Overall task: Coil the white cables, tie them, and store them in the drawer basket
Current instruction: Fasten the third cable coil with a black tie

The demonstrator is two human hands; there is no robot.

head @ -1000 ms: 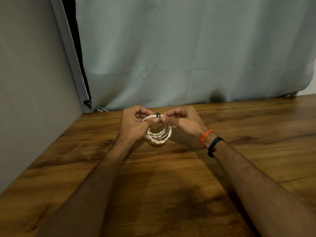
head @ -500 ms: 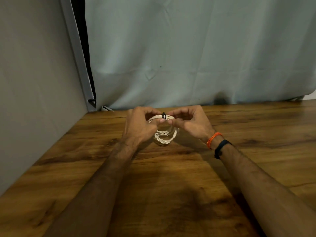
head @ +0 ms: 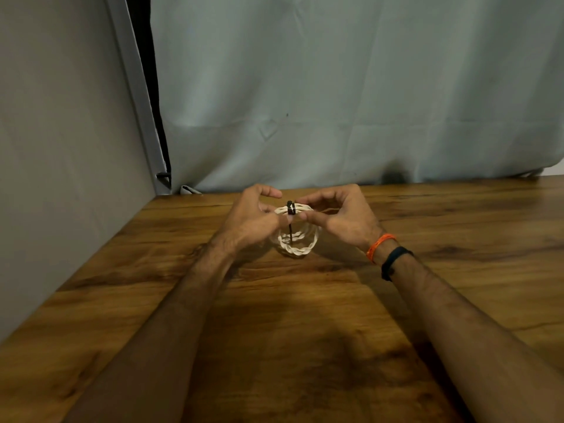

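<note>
The coiled cable (head: 295, 236) sits upright between the two hands above the table (head: 305, 331), the left hand (head: 250, 221) on its left side and the right hand (head: 341, 218) on its right. A tie (head: 291, 209) wraps the coil's top. Behind the table hangs a curtain (head: 335, 102); a wall panel (head: 61, 148) stands to the left.

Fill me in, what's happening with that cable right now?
A person holds a coiled white cable upright just above the wooden table, left hand and right hand pinching its top from either side. A black tie is wrapped around the coil there, its tail hanging down. No drawer basket is in view.
</note>
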